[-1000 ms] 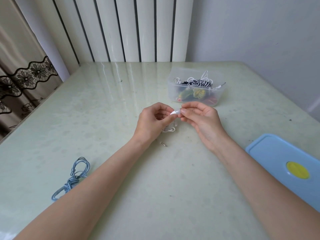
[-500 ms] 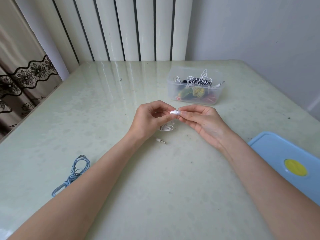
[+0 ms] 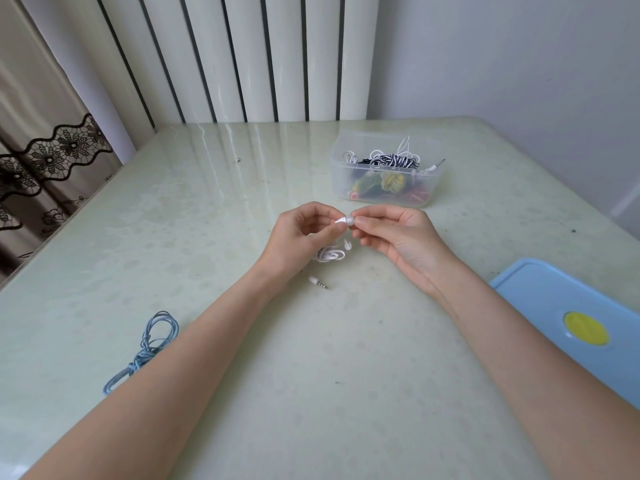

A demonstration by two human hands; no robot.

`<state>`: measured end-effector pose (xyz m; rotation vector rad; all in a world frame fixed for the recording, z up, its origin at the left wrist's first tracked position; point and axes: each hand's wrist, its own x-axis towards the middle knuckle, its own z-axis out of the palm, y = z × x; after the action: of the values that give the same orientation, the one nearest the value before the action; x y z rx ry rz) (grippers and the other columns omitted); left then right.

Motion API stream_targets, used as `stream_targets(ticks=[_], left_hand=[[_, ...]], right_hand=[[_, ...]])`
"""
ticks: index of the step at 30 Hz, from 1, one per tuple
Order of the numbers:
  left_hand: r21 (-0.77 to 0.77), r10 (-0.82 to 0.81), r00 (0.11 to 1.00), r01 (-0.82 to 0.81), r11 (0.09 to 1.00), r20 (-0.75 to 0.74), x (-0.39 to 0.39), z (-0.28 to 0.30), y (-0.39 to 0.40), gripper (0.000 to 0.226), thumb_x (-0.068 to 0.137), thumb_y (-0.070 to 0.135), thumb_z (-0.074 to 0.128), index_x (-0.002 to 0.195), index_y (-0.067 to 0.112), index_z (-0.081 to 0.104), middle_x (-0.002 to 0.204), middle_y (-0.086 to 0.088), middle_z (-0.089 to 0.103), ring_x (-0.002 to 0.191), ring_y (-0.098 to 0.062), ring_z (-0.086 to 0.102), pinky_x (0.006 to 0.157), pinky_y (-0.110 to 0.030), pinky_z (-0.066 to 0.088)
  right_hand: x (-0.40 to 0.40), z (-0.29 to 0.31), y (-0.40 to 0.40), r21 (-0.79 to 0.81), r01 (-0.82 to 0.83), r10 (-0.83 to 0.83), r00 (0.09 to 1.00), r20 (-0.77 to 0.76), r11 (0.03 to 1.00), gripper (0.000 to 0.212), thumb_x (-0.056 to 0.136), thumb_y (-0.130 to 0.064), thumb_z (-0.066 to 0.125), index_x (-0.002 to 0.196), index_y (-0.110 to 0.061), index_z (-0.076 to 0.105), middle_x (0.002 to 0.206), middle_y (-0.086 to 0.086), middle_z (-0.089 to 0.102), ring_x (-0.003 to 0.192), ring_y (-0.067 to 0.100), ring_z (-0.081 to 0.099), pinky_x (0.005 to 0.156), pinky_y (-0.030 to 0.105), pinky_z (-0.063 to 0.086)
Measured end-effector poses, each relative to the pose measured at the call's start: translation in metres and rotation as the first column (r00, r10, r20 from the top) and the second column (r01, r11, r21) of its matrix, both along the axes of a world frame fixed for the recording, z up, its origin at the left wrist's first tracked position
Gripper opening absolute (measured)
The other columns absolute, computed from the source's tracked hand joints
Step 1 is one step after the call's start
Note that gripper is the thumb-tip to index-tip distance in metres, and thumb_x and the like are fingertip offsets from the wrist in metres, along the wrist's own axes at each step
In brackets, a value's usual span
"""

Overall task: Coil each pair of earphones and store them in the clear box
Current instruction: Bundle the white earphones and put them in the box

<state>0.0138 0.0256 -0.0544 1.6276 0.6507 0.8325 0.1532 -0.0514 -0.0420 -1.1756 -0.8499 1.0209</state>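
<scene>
I pinch the white earbud (image 3: 346, 221) between my left hand (image 3: 302, 237) and right hand (image 3: 398, 233), fingers curled on it, so the white cable (image 3: 330, 254) hangs in loops ready for coiling. The clear box (image 3: 386, 168) waits behind, open, already holding other earphones.

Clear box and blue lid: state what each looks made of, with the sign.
Clear box: translucent, slightly frosted plastic by the look; the coiled earphones show blurred through its wall. Blue lid: opaque, smooth, matte plastic, probably, with moulded rounded corners and a raised rim; its yellow centre disc's material is unclear.
</scene>
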Motion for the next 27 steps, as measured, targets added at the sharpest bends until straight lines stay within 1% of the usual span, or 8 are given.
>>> stream_targets(ticks=[5,7,10,15,18,20,22,27], left_hand=[[-0.014,0.068,0.996,-0.069,0.997,-0.064,0.003,-0.002,0.002,0.006,0.084,0.017,0.065,0.083,0.013,0.061,0.075,-0.001,0.062,0.065,-0.010,0.060,0.055,-0.020,0.051],[0.048,0.075,0.988,-0.069,0.996,-0.135,0.005,-0.003,0.001,0.008,0.085,0.019,0.064,0.083,0.013,0.060,0.073,0.001,0.062,0.064,-0.010,0.061,0.056,-0.022,0.053],[0.084,0.086,0.980,-0.072,0.994,-0.180,0.006,-0.003,-0.002,0.011,0.087,0.020,0.062,0.085,0.009,0.058,0.070,-0.001,0.062,0.055,-0.007,0.063,0.053,-0.019,0.053],[0.159,0.098,0.961,-0.058,0.986,-0.260,0.007,-0.003,-0.007,0.013,0.086,0.024,0.063,0.085,0.012,0.058,0.075,0.000,0.062,0.061,-0.011,0.064,0.065,-0.019,0.052],[0.359,0.159,0.920,-0.021,0.933,-0.358,0.008,-0.004,-0.009,0.020,0.078,0.022,0.070,0.093,0.013,0.060,0.085,-0.001,0.061,0.072,-0.012,0.055,0.066,-0.012,0.041],[0.429,0.196,0.912,-0.025,0.903,-0.360,0.010,-0.006,-0.010,0.020,0.077,0.015,0.067,0.096,0.013,0.060,0.091,-0.005,0.062,0.079,-0.017,0.057,0.073,-0.022,0.046],[0.434,0.240,0.915,-0.081,0.897,-0.325,0.011,-0.007,-0.010,0.015,0.078,0.011,0.062,0.092,0.015,0.061,0.086,-0.002,0.065,0.079,-0.019,0.060,0.076,-0.031,0.050],[-0.017,0.131,0.990,-0.132,0.991,-0.049,0.007,0.005,-0.007,0.018,0.078,0.006,0.068,0.088,0.020,0.061,0.075,0.004,0.066,0.058,-0.004,0.060,0.056,-0.016,0.047]], right_hand=[[0.017,0.023,0.002,0.064,0.230,-0.238,0.901,0.364,0.971,0.009,0.085,0.000,0.058,0.088,0.004,0.066,0.068,0.008,0.062,0.047,0.002,0.057,0.050,0.013,0.047],[0.033,0.032,-0.001,0.056,0.316,-0.288,0.759,0.585,0.947,0.007,0.083,-0.004,0.061,0.083,-0.001,0.067,0.066,0.007,0.063,0.043,0.000,0.055,0.048,0.012,0.046],[0.048,0.037,-0.009,-0.112,0.380,-0.072,0.439,0.895,0.918,0.010,0.079,-0.016,0.066,0.069,-0.016,0.065,0.062,0.002,0.063,0.049,0.001,0.056,0.057,0.021,0.046],[0.047,0.029,-0.019,-0.452,0.388,0.305,0.385,0.871,0.803,0.013,0.070,-0.018,0.073,0.071,-0.009,0.064,0.055,0.006,0.063,0.051,0.015,0.057,0.061,0.027,0.046],[0.048,0.027,-0.017,-0.384,0.377,0.257,0.344,0.903,0.843,0.005,0.068,0.001,0.063,0.069,-0.003,0.067,0.051,0.001,0.060,0.048,0.002,0.052,0.066,0.028,0.049],[0.046,0.028,-0.014,-0.301,0.367,0.190,0.310,0.932,0.880,0.010,0.071,0.002,0.060,0.067,-0.005,0.067,0.053,-0.006,0.057,0.055,0.001,0.051,0.063,0.024,0.045],[0.038,0.029,-0.010,-0.208,0.309,0.084,0.371,0.925,0.928,0.016,0.073,0.001,0.061,0.067,-0.014,0.064,0.060,-0.005,0.059,0.058,0.003,0.055,0.061,0.018,0.045],[0.007,0.021,-0.003,-0.061,0.119,-0.076,0.878,0.473,0.991,0.022,0.077,0.010,0.058,0.069,-0.010,0.061,0.065,0.007,0.061,0.055,0.012,0.062,0.057,0.015,0.052]])
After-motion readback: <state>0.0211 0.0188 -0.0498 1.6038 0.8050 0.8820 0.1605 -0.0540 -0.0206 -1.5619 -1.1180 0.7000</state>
